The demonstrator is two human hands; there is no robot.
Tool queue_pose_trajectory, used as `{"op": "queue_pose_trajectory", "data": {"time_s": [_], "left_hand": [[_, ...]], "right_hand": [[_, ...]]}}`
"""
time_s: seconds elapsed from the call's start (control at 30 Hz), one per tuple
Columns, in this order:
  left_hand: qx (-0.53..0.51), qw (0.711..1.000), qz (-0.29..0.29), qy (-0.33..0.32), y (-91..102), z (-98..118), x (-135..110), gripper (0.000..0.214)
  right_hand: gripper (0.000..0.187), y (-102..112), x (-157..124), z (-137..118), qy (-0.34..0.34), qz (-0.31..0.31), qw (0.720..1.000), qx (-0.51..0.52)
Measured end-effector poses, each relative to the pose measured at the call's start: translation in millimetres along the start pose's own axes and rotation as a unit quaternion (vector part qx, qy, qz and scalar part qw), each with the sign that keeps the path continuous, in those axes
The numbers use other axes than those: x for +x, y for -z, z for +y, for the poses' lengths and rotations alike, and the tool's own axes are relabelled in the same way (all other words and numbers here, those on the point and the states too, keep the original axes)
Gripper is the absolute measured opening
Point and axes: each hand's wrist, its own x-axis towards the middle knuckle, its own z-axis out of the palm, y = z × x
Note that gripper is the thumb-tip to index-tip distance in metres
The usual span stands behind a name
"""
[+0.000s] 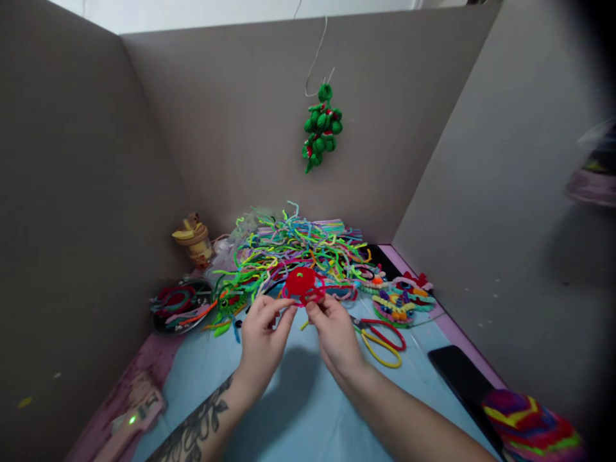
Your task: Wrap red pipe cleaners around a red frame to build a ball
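Between my two hands, above the blue cloth, is a round red pipe-cleaner piece [301, 281] with a pink-red rim and a small green spot. My left hand [266, 335] is closed, thumb and forefinger pinching the rim's lower left. At the lower right, the thumb and fingers of my right hand [335, 335] are closed on the same rim. Scissors [385, 343] with one red and one yellow handle lie just right of my right hand, their blades partly hidden. Behind the red piece spreads a large heap of coloured pipe cleaners [289, 247].
A dark bowl [163, 326] of pipe-cleaner pieces stands left, near a lidded cup [194, 242]. Finished colourful pieces [394, 308] and a black phone [459, 375] lie right. A pink glue gun [137, 414] sits front left. A green ornament [321, 125] hangs on the grey back panel.
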Motion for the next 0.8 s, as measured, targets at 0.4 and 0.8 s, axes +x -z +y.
{"op": "queue_pose_trajectory", "data": {"time_s": [0.4, 0.8], "left_hand": [[0.049, 0.995, -0.043, -0.069, 4.2, 0.5, 1.4, 0.008], [0.192, 0.935, -0.097, -0.282, 10.2, -20.5, -8.4, 0.029]], "right_hand": [[0.018, -2.7, -6.0, -3.5, -0.010, -0.031, 0.999, 0.013], [0.030, -4.8, -7.4, -14.3, -0.182, -0.010, 0.973, 0.140]]}}
